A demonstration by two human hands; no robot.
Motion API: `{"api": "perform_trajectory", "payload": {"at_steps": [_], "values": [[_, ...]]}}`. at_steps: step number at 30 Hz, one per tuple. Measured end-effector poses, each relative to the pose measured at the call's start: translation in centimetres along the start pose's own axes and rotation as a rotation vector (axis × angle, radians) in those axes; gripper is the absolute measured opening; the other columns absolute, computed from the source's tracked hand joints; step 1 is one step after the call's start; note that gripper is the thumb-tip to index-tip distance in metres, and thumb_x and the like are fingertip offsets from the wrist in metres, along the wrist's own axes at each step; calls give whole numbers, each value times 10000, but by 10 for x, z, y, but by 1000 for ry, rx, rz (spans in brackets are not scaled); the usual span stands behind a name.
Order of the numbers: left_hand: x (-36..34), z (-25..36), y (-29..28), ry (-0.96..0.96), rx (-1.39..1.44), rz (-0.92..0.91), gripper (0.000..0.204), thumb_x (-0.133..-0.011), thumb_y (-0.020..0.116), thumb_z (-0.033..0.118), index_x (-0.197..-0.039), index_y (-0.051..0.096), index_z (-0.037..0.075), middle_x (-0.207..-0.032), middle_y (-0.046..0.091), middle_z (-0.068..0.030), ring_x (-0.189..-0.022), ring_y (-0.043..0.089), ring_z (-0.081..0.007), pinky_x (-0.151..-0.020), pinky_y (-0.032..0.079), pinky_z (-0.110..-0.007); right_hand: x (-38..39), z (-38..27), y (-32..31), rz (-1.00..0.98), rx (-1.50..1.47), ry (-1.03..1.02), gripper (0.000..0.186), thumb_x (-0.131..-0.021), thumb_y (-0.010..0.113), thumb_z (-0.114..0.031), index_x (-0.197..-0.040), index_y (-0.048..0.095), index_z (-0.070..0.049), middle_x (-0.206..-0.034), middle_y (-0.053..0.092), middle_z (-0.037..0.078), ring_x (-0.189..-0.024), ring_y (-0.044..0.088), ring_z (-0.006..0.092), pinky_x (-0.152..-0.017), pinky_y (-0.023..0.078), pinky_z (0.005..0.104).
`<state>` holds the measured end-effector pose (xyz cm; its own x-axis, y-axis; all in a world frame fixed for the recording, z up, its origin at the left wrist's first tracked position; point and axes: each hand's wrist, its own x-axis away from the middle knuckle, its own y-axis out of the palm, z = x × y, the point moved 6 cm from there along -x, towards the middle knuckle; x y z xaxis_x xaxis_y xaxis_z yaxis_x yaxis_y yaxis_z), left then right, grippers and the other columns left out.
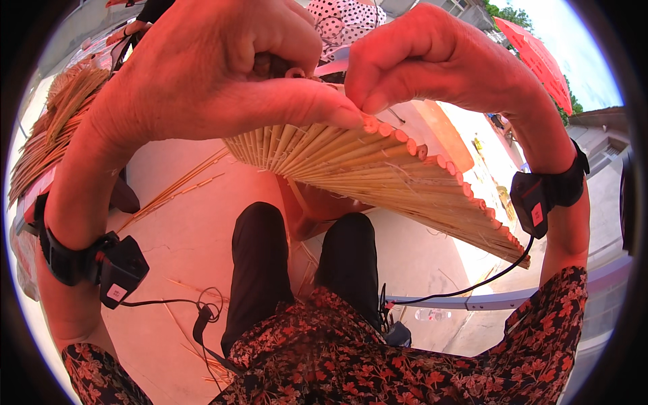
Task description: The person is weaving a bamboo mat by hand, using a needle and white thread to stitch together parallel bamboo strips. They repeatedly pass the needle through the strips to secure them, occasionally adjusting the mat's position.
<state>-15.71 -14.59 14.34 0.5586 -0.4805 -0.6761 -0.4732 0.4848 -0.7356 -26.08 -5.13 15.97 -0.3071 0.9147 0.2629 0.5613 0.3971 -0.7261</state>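
Observation:
A stiff mat of pale stalks [378, 172], laid side by side in a fan shape, is held up above my knees. Its cut stalk ends form a stepped edge running down to the right. My left hand [223, 74] is closed over the mat's top edge, fingers curled and thumb pressed along the stalk ends. Beside that thumb tip, my right hand [432, 61] is closed in a pinch at the same edge. Whatever lies between its fingertips is hidden. The mat's far side is out of sight behind my hands.
A thick bundle of dry stalks [57, 135] lies at the left. Loose stalks [175, 192] are scattered on the ground. Beyond my knees stands a low reddish seat [314, 212]. Another person in polka-dot clothing [344, 23] is ahead. A red umbrella [536, 64] rises at right.

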Motion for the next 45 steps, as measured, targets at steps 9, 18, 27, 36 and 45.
{"api": "perform_trajectory", "payload": {"at_steps": [9,18,27,36,45], "values": [[5,-5,2,-49,12,-33,355,-799,807,343,-755,693,10,-623,490,-52,-526,482,-182,-488,330,-328,8,-8,10,279,151,71,75,-920,619,-4,-937,667,50,-839,655,33,-805,599,87,-761,485,254],[-1,-7,2,-24,6,-9,386,-807,805,334,-737,663,-18,-613,455,-58,-518,448,-190,-490,315,-346,14,-13,5,264,194,197,91,-919,575,-26,-893,644,26,-785,616,8,-729,526,40,-645,422,222],[-11,-9,3,-39,-1,-6,340,-811,799,267,-712,653,-23,-605,449,-57,-513,442,-191,-490,305,-354,18,6,-4,219,65,88,130,-956,605,-54,-1020,683,28,-922,674,67,-828,597,118,-761,475,254],[3,6,3,-2,-60,57,362,-760,835,319,-719,660,5,-608,438,-37,-511,443,-173,-475,298,-340,28,-11,10,361,141,209,126,-889,593,21,-951,701,40,-853,686,48,-775,606,82,-714,484,250],[12,24,2,28,-117,-12,396,-705,855,362,-712,645,27,-605,434,-30,-480,439,-164,-437,293,-319,24,-24,26,227,178,67,207,-863,602,68,-1023,729,35,-924,720,118,-773,663,164,-722,516,277]]}}
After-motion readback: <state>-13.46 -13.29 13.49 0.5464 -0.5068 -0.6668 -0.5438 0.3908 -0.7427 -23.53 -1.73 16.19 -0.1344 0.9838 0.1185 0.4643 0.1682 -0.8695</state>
